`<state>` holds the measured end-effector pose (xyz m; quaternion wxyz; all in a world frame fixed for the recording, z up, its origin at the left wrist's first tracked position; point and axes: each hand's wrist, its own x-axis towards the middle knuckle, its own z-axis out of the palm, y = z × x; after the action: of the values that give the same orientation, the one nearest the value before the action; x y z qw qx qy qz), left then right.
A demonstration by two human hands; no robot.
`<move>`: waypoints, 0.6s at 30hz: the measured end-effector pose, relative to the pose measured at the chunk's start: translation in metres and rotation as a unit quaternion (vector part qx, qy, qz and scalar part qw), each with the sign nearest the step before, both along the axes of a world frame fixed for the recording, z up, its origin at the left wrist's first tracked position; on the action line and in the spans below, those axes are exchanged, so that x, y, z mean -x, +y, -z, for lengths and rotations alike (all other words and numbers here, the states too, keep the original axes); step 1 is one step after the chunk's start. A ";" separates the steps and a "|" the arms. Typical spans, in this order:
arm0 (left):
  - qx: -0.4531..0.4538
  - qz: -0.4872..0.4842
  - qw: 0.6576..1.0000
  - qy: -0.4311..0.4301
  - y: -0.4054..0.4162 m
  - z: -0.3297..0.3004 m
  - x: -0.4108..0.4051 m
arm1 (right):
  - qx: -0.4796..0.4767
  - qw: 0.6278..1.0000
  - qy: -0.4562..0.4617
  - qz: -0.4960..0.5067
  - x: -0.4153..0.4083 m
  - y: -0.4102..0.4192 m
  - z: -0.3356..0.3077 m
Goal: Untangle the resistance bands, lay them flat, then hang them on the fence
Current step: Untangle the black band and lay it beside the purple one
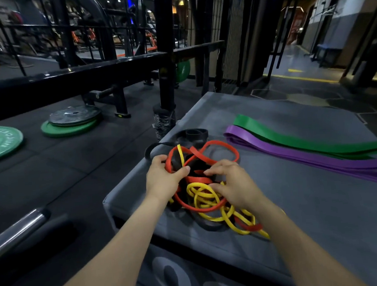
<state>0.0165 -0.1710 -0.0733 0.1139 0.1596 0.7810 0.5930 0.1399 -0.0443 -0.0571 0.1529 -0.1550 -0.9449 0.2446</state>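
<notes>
Presently my left hand grips the red band in the tangle; my right hand apparently pinches the yellow band.

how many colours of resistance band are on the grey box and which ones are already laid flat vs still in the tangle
Laid flat, to the right: 2 colours
wide green rubber band
wide purple rubber band

Tangled under both hands: 3 colours
thin red rubber band
thin yellow rubber band
black rubber band

Total: 5 colours. How many separate bands are in the tangle cannot be told.
</notes>
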 end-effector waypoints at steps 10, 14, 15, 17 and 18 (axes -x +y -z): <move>-0.192 0.116 0.974 -0.035 -0.008 -0.013 -0.008 | 0.183 0.979 0.034 -0.089 0.000 -0.030 -0.018; -0.208 0.204 0.953 -0.086 -0.007 -0.020 -0.022 | 0.176 0.980 0.085 -0.030 0.004 -0.024 -0.011; -0.188 0.206 0.959 -0.048 -0.005 -0.022 -0.025 | 0.173 0.979 0.101 -0.022 0.004 -0.022 -0.010; -0.189 0.167 0.967 0.012 -0.004 -0.025 -0.025 | 0.179 0.974 0.137 0.002 0.004 -0.017 -0.011; -0.188 0.125 0.974 0.023 -0.005 -0.025 -0.021 | 0.193 0.969 0.154 0.022 0.003 -0.013 -0.012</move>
<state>0.0379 -0.1757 -0.0486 0.1372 0.2884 0.6316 0.7065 0.1373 -0.0575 -0.0448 0.2691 -0.1629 -0.8411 0.4400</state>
